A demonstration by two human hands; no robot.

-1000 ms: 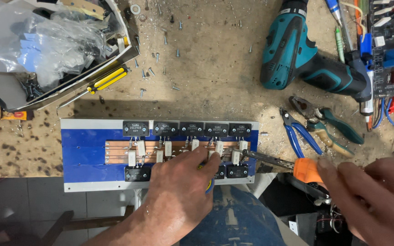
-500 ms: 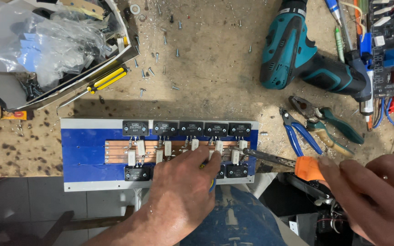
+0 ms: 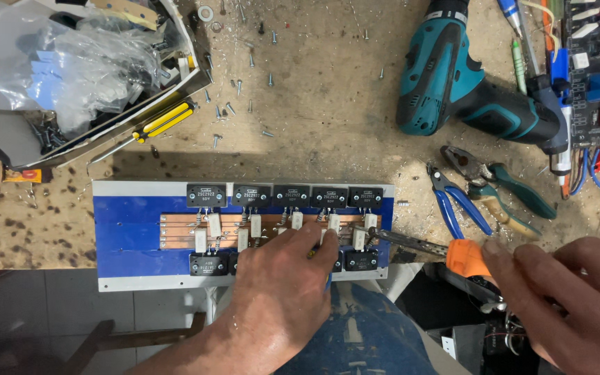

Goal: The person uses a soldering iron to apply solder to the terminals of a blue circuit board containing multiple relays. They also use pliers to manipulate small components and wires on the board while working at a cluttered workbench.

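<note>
Head view: your left hand (image 3: 282, 278) presses down on the blue board (image 3: 133, 229) at the desk (image 3: 314, 104) edge, perhaps pinching solder, unclear. Your right hand (image 3: 571, 298) grips the orange-handled iron (image 3: 425, 246), tip at the white resistors (image 3: 359, 236). Risk: fingertips sit beside the tip; a slip burns them.

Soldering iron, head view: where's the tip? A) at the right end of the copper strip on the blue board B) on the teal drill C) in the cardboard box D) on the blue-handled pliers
A: the right hand holds the orange-handled soldering iron with its tip at the right end of the copper strip on the blue board, beside the left hand.
</note>
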